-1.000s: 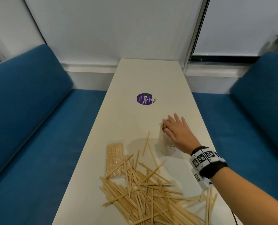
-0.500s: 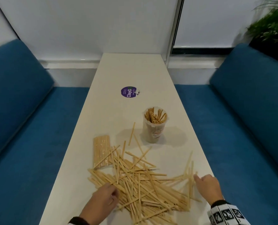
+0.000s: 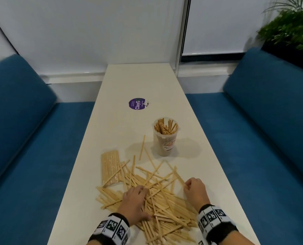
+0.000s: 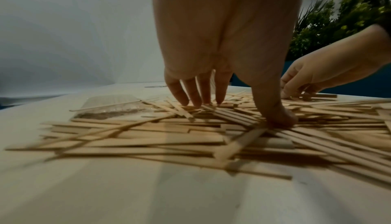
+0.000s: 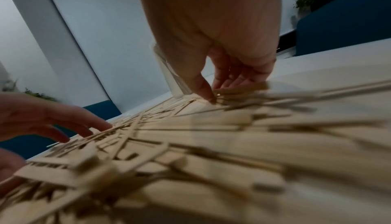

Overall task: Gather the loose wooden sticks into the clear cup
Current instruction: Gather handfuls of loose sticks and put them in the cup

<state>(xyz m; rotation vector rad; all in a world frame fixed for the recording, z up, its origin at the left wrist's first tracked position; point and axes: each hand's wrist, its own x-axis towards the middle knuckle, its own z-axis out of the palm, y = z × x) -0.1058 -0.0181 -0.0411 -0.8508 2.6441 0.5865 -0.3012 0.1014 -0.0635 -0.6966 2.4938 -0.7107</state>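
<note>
The clear cup [image 3: 165,138] stands upright mid-table, holding several wooden sticks, and shows behind my right hand [image 5: 162,60]. A big loose pile of wooden sticks [image 3: 161,204] lies on the near part of the table. My left hand [image 3: 138,191] rests on the pile's left middle. In the left wrist view, my left hand [image 4: 232,103] has straight, spread fingers and its thumb pressed down on the sticks. My right hand [image 3: 191,187] is at the pile's right edge. In the right wrist view, my right hand [image 5: 217,90] is curled, with thumb and fingers pinching stick ends.
A clear packet of sticks [image 3: 111,167] lies left of the pile. A purple round sticker [image 3: 137,103] sits farther up the narrow white table [image 3: 140,78]. Blue benches [image 3: 32,156] run along both sides, and a plant [image 3: 288,27] stands at the far right.
A second ago my right hand was at the cup; it then pulled back to the pile. Both hands have since moved forward onto the pile, and the right-side sticks are pushed inward.
</note>
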